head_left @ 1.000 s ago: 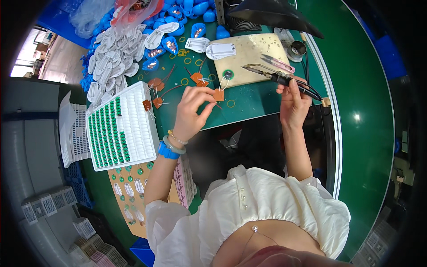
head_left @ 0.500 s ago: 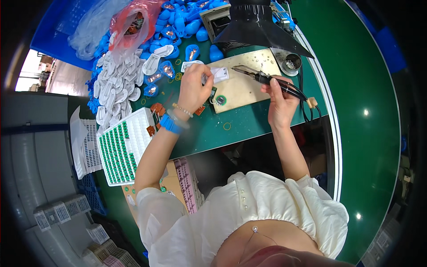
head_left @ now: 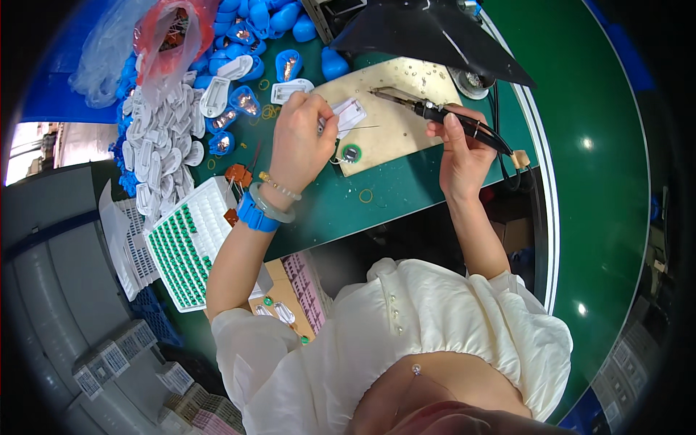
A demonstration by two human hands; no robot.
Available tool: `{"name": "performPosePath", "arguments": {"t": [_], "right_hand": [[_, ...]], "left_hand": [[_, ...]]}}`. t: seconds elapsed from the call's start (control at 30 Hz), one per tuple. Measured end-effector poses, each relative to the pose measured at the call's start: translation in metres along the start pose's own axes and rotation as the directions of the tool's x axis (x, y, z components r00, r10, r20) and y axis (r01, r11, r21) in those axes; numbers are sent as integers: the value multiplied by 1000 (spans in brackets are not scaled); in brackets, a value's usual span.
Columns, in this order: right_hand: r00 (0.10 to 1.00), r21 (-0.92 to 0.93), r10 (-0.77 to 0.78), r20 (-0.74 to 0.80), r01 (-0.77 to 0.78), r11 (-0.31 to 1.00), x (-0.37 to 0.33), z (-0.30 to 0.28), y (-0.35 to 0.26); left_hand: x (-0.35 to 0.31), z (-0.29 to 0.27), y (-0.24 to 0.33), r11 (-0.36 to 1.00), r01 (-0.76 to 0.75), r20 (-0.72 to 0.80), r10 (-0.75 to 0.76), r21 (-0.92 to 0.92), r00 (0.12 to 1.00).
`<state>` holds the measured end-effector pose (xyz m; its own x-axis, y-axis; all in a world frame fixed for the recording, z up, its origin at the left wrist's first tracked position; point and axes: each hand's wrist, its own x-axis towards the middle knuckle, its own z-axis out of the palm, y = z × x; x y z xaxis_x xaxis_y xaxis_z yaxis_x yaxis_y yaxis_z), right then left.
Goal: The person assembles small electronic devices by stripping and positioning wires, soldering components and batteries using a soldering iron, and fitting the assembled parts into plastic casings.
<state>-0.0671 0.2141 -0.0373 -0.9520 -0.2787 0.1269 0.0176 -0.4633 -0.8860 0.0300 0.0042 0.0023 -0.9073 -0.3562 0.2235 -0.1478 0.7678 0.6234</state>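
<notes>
My left hand [head_left: 299, 138] is closed in a pinch over the left part of a pale board [head_left: 406, 94]. Its fingers hide most of what they hold. Beside the fingertips lies a white plastic casing [head_left: 349, 114], and a thin dark wire [head_left: 362, 127] sticks out to the right. Just below is a small round green circuit board [head_left: 351, 154] with white leads. In my right hand [head_left: 465, 152] is a black-handled soldering iron [head_left: 435, 114], its metal tip pointing left above the pale board, apart from the casing.
White casings [head_left: 156, 138] and blue bulb-shaped shells [head_left: 246, 101] pile up at the left, near a red plastic bag [head_left: 174, 43]. A white tray [head_left: 217, 217] holds rows of green parts. A black hood [head_left: 428, 36] overhangs the far side; a small metal dish [head_left: 473, 81] stands at its right.
The whole view has shifted slightly. A thin wire now shows to the right of my left fingertips. My right hand keeps its hold on the soldering iron, nearly unmoved.
</notes>
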Motion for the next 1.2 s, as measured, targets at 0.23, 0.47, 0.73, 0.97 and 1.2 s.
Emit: {"name": "performPosePath", "arguments": {"t": [0.23, 0.47, 0.73, 0.97, 1.2], "right_hand": [[1000, 19, -10, -2, 10, 1000, -3, 2, 0], [999, 48, 14, -50, -12, 999, -1, 8, 1], [998, 82, 38, -56, -33, 996, -1, 13, 8], [997, 81, 44, -65, -38, 996, -1, 15, 7], [995, 68, 73, -64, -69, 995, 0, 16, 6]], "left_hand": [[1, -5, 11, 995, 21, 4, -20, -97, 1000], [5, -4, 9, 980, 114, 59, -105, -163, 993], [5, 0, 7, 996, 80, 19, -79, -35, 997], [4, 1, 3, 995, 55, 16, -54, -83, 998], [5, 1, 1, 996, 33, 24, -31, -77, 999]]}}
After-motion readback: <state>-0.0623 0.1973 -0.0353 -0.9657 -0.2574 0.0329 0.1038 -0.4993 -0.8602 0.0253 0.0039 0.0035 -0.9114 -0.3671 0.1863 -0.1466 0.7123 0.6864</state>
